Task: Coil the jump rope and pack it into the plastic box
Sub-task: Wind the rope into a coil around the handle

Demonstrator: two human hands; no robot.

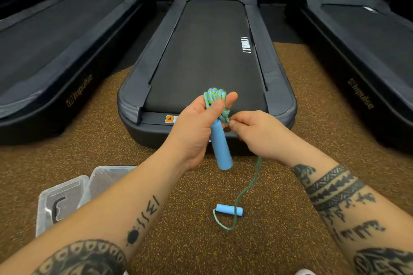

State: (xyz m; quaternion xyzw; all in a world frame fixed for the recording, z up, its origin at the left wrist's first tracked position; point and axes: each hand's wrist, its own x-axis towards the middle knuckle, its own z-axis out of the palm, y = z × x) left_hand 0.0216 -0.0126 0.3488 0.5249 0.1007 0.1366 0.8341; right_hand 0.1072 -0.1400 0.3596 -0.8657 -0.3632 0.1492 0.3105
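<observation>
the jump rope (215, 96) is mostly gathered into a tight green-and-blue bundle in the left hand (194, 131), held up over the near end of the middle treadmill (207, 58). that hand is closed around the coils, thumb pressed across them, with one light blue handle (220, 147) hanging down out of the fist, tilted toward the floor. the right hand (257, 134) sits just beside it, fingertips pinched together on the cord where it leaves the bundle. from under that hand a loose length of rope (248, 185) drops to the floor and loops around the second blue handle (229, 210), which lies flat between the two forearms.

the floor (290, 118) is brown rubber matting flecked with yellow. three dark treadmills stand side by side in a dim room, the left one (55, 56) and the right one (357, 51) well apart from the hands.

low on the left, partly behind the left forearm, the clear plastic box (107, 176) sits open on the floor, and its lid (60, 201) lies touching it with a dark bent object resting in it that i cannot identify.

both outer treadmills carry the word "impulse" in gold along their sides. an orange warning sticker (169, 119) is on the rear edge of the middle one, and white bar markings (245, 44) show on its belt.
</observation>
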